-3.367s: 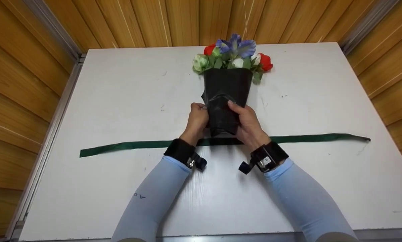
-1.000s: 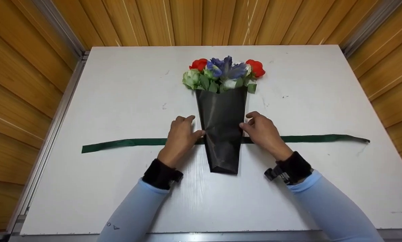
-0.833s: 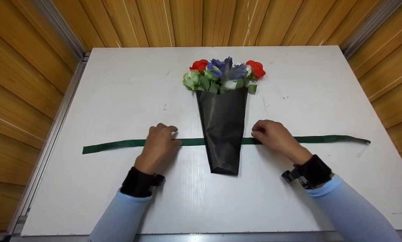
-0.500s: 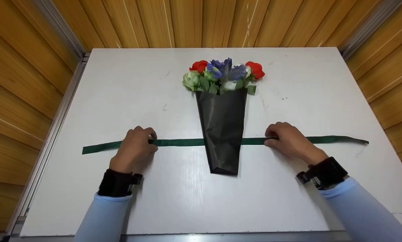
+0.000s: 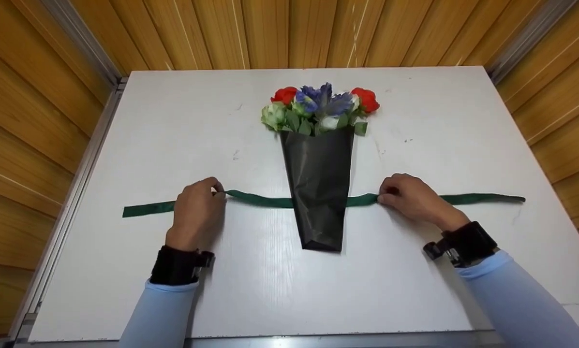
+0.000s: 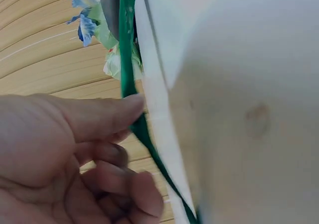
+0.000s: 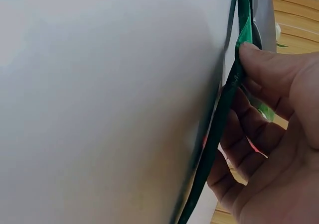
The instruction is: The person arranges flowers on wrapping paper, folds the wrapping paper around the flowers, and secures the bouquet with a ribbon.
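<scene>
A bouquet of red, blue-violet, white and pale green flowers [image 5: 325, 106] in a black paper wrap [image 5: 320, 183] lies in the middle of the table. Beneath the wrap a dark green ribbon [image 5: 262, 200] runs crosswise, its ends spread to both sides. My left hand [image 5: 197, 210] pinches the ribbon left of the bouquet between thumb and fingers, as the left wrist view also shows. On the other side my right hand [image 5: 412, 198] pinches it likewise. Near both hands the ribbon rises slightly off the table.
The white table [image 5: 250, 299] has a few dark scuffs. Wood-patterned panels [image 5: 265, 34] stand behind it and at both sides, with metal rails at the corners. A metal edge runs along the front.
The bouquet was lowered onto the ribbon and released. Both hands then moved outward along the ribbon, took hold of it on either side, and lifted it slightly.
</scene>
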{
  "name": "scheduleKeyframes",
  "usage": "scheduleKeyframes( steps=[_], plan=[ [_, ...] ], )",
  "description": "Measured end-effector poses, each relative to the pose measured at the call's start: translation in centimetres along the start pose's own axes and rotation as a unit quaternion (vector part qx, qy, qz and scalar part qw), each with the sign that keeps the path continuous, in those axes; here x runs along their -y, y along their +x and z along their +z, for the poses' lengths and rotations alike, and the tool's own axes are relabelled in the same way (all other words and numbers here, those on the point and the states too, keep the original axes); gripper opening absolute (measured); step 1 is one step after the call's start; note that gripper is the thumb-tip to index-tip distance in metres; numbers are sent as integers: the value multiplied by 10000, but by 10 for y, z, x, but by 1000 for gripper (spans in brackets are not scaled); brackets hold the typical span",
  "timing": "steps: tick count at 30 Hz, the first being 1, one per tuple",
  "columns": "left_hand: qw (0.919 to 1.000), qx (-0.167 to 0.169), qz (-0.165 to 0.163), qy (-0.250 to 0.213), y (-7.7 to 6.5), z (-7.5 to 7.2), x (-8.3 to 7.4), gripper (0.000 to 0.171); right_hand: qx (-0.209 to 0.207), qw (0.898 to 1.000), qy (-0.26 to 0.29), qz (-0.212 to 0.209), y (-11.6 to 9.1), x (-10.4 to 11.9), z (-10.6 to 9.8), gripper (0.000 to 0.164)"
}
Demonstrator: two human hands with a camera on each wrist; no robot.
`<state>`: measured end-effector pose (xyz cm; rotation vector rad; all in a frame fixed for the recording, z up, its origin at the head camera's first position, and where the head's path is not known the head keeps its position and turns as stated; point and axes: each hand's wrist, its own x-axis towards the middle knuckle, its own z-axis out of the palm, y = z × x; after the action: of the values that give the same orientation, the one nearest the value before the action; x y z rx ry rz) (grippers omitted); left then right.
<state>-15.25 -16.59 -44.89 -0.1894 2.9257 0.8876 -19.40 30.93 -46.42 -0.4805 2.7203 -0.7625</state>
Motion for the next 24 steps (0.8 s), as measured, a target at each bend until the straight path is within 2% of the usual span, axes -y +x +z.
scheduleKeyframes(
  steps=[4, 6, 7, 9, 12, 14, 16, 17, 18, 19, 22, 24],
  plan=[
    [9964, 43, -362, -763, -2, 4, -8, 19, -23, 9997, 257, -10, -2, 4, -4, 8],
    [9873, 134, -529, -1495, -2, 7, -12, 19, 2, 9992, 406, 35, -2, 6, -7, 12],
    [9788, 167, -590, -1953, -2, 9, -13, 18, 25, 9988, 482, 60, -1, 7, -8, 14],
    [9488, 198, -647, -3086, -2, 12, -16, 16, 111, 9980, 609, 111, -1, 10, -11, 21],
    [8858, 128, -579, -4602, -1, 16, -23, 13, 313, 9976, 578, 204, -1, 13, -17, 34],
    [8446, -22, -484, -5333, -1, 18, -29, 14, 458, 9981, 354, 198, -3, 16, -22, 45],
    [8204, -316, -406, -5694, 1, 20, -36, 21, 531, 9984, -25, 188, -5, 18, -28, 49],
    [8120, -488, -364, -5805, 2, 20, -40, 25, 535, 9981, -229, 202, -7, 19, -31, 49],
    [8054, -658, -345, -5880, 3, 20, -45, 30, 511, 9976, -420, 221, -8, 20, -34, 48],
    [8035, -804, -330, -5889, 5, 19, -49, 33, 469, 9968, -597, 235, -10, 20, -38, 47],
    [8073, -1053, -277, -5800, 10, 17, -63, 39, 295, 9950, -894, 327, -14, 20, -51, 40],
    [8152, -1080, -159, -5688, 12, 16, -72, 38, 175, 9948, -934, 374, -16, 20, -60, 35]
  ],
)
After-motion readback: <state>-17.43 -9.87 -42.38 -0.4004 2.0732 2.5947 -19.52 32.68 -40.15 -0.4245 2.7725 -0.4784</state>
